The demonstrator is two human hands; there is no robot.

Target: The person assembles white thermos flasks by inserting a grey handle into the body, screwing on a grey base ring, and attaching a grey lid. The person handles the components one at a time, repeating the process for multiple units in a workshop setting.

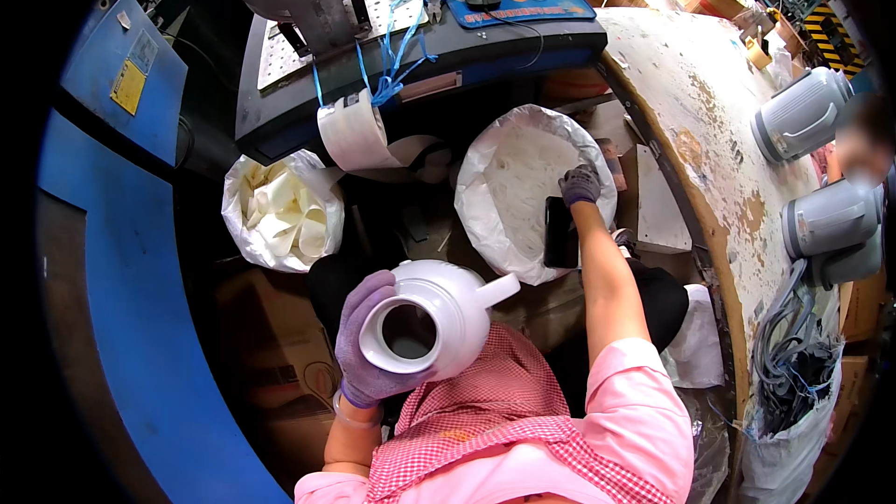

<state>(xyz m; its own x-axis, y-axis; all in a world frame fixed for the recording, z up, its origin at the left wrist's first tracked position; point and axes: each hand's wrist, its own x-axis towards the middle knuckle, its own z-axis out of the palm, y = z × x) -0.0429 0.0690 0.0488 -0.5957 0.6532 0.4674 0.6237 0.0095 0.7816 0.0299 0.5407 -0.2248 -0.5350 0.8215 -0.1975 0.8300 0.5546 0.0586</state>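
Note:
My left hand (359,336), in a purple glove, is wrapped round the side of a pale lavender jug (453,303). The jug is tilted with its round, dark mouth toward me, and its handle points to the right. My right hand (581,185), in a dark grey and purple glove, reaches into a bin lined with a white bag (481,215). Whitish, thin pieces (534,168) fill the bag. The fingers look bunched together among them; what they hold is too small to make out. A black phone (560,235) lies beside my right wrist, at the bag's near rim.
A second white bag (280,247) holds curled cream strips. Above hangs a white roll (355,131) under the dark bench (308,98). A blue cabinet (131,317) stands left. On the worn table (700,103) at right are grey jugs (803,112); a person is beyond.

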